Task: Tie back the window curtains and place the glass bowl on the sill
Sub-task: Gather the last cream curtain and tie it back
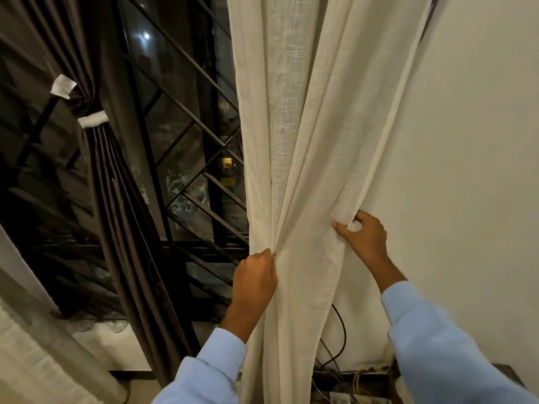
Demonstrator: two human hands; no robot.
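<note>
Head view: one frame, looking forward and down at a window and two hands.
Cream curtain: pale, loosely woven cloth with a visible slubby grain; hangs in long vertical folds right of the window, gathered inward at hand height and falling past the bottom edge of the frame.
Left hand: closed in a fist on the curtain's left edge, knuckles toward the camera, folds pinched together where it grips.
Right hand: thumb and fingers pinched together on the curtain's hemmed right edge, just beside the wall.
Sleeves: light blue, smooth shirt fabric, buttoned cuffs at both wrists.
Brown curtain: dark, slightly glossy cloth at the left, already drawn in to a narrow waist and fanning out below it.
Tie: white cloth band wrapped around the brown curtain's waist; a second white end shows just above it.
Window grille: dark metal bars, some crossing diagonally, in front of dark glass with small lights reflected.
Sill: pale ledge below the grille; something clear and crinkled lies on it, too indistinct to name.
Wall: plain off-white, matt.
Cables: dark cord hanging behind the cream curtain, thin yellow wires lower down.
Writing: none readable.
</note>
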